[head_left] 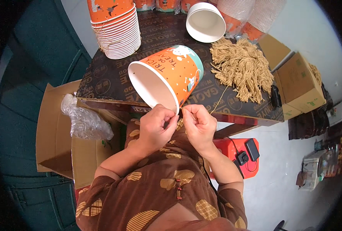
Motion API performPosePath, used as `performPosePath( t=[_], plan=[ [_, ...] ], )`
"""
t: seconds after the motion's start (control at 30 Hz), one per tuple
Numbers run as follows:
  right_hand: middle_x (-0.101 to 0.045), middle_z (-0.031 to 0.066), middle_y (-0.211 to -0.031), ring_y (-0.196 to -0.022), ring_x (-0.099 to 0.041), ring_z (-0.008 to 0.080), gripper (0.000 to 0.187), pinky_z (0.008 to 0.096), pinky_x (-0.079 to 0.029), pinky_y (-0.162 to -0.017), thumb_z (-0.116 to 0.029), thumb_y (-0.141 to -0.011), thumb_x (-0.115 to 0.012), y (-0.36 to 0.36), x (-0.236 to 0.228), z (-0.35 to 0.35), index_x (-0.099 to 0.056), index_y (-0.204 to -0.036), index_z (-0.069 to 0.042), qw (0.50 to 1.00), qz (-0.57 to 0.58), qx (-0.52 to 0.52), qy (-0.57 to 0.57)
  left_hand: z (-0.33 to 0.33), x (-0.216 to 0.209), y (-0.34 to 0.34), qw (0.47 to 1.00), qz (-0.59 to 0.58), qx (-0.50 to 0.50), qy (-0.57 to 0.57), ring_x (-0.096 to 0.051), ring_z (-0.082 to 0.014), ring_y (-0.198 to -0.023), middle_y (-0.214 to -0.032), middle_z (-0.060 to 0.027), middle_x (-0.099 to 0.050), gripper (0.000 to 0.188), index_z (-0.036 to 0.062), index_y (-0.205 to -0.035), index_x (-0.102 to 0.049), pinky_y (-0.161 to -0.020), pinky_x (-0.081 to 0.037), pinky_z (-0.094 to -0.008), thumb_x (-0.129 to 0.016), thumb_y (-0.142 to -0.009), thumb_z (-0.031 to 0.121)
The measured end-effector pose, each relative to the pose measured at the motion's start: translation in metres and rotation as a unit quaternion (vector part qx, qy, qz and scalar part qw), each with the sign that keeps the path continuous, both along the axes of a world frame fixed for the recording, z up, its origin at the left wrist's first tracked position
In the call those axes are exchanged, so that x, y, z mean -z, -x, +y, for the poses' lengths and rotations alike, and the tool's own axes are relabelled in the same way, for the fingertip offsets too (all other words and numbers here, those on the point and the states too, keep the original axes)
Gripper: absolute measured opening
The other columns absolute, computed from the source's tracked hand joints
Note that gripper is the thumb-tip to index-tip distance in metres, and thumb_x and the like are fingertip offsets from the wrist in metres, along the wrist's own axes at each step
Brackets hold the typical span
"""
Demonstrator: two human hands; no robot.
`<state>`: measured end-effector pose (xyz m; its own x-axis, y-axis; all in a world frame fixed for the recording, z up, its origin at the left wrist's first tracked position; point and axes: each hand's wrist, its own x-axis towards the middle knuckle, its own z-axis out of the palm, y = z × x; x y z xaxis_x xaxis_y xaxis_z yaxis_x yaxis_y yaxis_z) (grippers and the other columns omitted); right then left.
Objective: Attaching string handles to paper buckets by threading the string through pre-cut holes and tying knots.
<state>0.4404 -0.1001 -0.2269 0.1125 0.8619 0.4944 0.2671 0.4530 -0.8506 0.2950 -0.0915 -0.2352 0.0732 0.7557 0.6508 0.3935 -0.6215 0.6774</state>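
Observation:
An orange paper bucket (174, 73) with a white rim and a teal base band lies on its side on the dark table, its mouth toward me. My left hand (157, 125) is closed, thumb and fingers pinching the rim's near edge. Just outside that edge, my right hand (198, 125) pinches the end of a thin tan cord (181, 108) against the bucket wall. Whether the cord passes through the wall is hidden by my fingers. To the right lies a heap of tan cords (242, 67), with one loose strand (219, 99) trailing toward my right hand.
A stack of nested orange buckets (119, 36) stands at the back left, and a plain white one (205, 24) lies at the back. Wrapped stacks (236, 15) line the far edge. Cardboard boxes (55, 134) flank the table; a red stool (236, 154) holds small black devices.

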Motion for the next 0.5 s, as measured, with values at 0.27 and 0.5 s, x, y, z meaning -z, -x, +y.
performPosePath(
  t=[0.27,0.5],
  plan=[
    [-0.055,-0.0058,-0.070,-0.060,-0.045,-0.0010,0.007,0.0165,-0.036,-0.052,0.000,-0.091,-0.064,-0.007,0.033,-0.002,-0.064,-0.097,0.003,0.995,0.100,0.020,0.016,0.007,0.017,-0.022,0.994,0.048,-0.003,-0.098,-0.058,-0.0237,-0.059,-0.074,-0.0096,-0.060,0.021,0.0020,-0.089,-0.061,-0.052,-0.047,-0.0333,-0.074,-0.074,-0.005],
    [-0.064,-0.0024,-0.089,-0.078,-0.053,0.0010,0.015,0.0180,-0.044,-0.066,-0.003,-0.096,-0.059,-0.022,0.046,-0.008,-0.064,-0.108,0.005,0.983,0.165,0.032,0.075,0.009,0.023,-0.033,0.985,0.132,0.012,-0.111,-0.061,-0.0279,-0.072,-0.084,-0.0106,-0.058,0.024,0.0003,-0.099,-0.062,-0.062,-0.051,-0.0374,-0.070,-0.076,0.001]
  ],
)
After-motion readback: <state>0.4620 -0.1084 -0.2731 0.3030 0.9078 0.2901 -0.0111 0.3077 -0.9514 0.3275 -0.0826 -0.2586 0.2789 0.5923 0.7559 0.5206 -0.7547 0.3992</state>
